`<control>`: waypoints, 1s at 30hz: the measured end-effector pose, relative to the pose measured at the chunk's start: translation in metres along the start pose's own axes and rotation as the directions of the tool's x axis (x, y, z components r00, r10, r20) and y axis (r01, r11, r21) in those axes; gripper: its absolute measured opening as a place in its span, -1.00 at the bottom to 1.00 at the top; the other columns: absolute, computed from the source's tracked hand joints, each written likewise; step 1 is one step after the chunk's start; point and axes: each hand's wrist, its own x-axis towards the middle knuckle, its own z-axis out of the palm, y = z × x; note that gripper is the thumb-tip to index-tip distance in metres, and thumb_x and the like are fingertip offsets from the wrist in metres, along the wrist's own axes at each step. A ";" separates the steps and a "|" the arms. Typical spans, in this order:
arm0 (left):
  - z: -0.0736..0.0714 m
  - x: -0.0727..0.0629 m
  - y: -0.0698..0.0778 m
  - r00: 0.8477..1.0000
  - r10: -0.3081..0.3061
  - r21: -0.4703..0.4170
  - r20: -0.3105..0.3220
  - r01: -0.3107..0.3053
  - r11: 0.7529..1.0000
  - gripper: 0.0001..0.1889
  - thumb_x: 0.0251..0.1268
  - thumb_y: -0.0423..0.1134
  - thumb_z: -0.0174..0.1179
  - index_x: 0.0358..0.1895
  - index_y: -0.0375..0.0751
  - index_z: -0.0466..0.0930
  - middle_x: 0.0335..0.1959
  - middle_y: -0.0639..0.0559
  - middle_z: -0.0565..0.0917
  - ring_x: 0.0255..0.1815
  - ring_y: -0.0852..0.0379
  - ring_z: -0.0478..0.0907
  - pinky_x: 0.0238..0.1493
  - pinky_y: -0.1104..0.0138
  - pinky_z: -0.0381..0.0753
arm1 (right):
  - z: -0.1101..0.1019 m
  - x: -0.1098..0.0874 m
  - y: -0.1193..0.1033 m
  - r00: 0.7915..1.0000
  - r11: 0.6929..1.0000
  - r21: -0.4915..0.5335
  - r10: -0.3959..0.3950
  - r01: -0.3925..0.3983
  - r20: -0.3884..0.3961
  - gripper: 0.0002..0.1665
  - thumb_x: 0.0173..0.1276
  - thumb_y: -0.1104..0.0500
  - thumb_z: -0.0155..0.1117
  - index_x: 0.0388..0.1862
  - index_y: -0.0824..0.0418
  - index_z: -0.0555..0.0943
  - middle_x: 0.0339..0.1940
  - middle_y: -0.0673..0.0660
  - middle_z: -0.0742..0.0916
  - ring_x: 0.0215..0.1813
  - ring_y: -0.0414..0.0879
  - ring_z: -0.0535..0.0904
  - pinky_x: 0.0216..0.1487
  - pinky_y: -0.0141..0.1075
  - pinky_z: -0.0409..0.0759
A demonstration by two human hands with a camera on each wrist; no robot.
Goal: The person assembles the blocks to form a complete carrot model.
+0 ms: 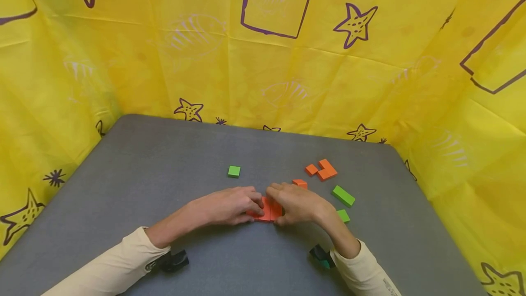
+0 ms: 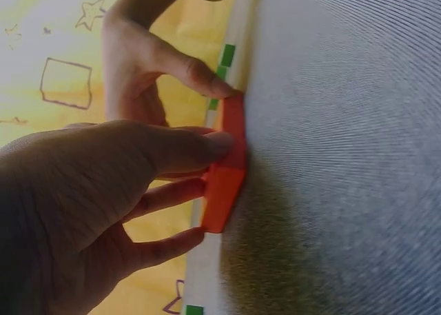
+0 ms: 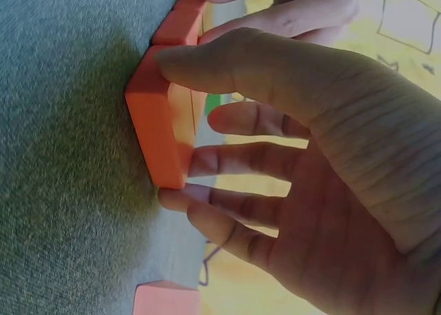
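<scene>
Nearest: pale sleeves point(image 1: 108, 261) on both forearms. Small dark lettering on the right sleeve by the lower edge, too small to read; dark mark near the left cuff, likewise illegible. A black wrist device point(image 1: 176, 261) sits under the left cuff, another under the right.

Hands: both forearms reach inward from the lower corners, wrists bent, hands facing each other. Left hand point(image 1: 236, 204): thumb laid on the near side of the red blocks point(image 1: 267, 216), fingertips on the far side; grip clamped on the blocks. Right hand point(image 1: 297, 202): thumb pressed at a near corner, fingers curved about the far side; also clamped on the blocks.

Position of the red blocks: on the table, between the two hands, set against one another with a seam visible; left end within the left grip, right end within the right.

Around the right hand: orange block point(image 1: 301, 182) just beyond it, partly hidden; green block point(image 1: 343, 215) beside the wrist; longer green block point(image 1: 343, 196) farther out. Beyond: green square block point(image 1: 234, 171), small orange block point(image 1: 311, 169), L-shaped orange block point(image 1: 328, 171).

Dark grey table point(image 1: 164, 168) underneath. Farthest: yellow cloth point(image 1: 255, 67) with purple stars and outlines, pale fish.
</scene>
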 end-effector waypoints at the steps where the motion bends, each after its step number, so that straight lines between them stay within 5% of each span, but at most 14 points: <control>1: 0.001 0.000 -0.001 1.000 -0.001 0.005 -0.015 0.001 1.000 -0.77 0.39 -0.19 0.40 0.06 -0.03 0.82 -0.03 0.15 0.75 -0.02 0.20 0.58 0.06 0.46 0.62 | 0.000 0.000 0.001 1.000 1.000 -0.001 0.001 -0.001 -0.008 -0.56 0.16 0.11 0.57 -0.10 0.11 0.50 -0.31 -0.07 0.50 -0.27 -0.20 0.39 -0.21 -0.39 0.37; 13: 0.015 0.003 0.001 0.985 -0.040 0.023 -0.169 0.044 0.999 -0.78 0.41 -0.23 0.38 0.06 -0.07 0.82 0.02 0.11 0.76 0.02 0.16 0.61 0.07 0.39 0.66 | 0.003 0.001 0.009 0.997 1.000 0.007 0.017 -0.016 -0.077 -0.56 0.20 0.14 0.56 -0.08 0.14 0.50 -0.27 0.00 0.55 -0.23 -0.14 0.38 -0.19 -0.36 0.37; 30: 0.016 0.003 -0.001 0.985 -0.038 0.020 -0.171 0.042 0.999 -0.77 0.41 -0.24 0.38 0.07 -0.07 0.81 0.05 0.10 0.75 0.05 0.14 0.60 0.10 0.37 0.66 | 0.005 0.003 0.006 0.996 1.000 0.005 0.031 -0.030 -0.088 -0.54 0.24 0.07 0.58 -0.04 0.11 0.50 -0.24 -0.03 0.62 -0.19 -0.12 0.42 -0.17 -0.36 0.40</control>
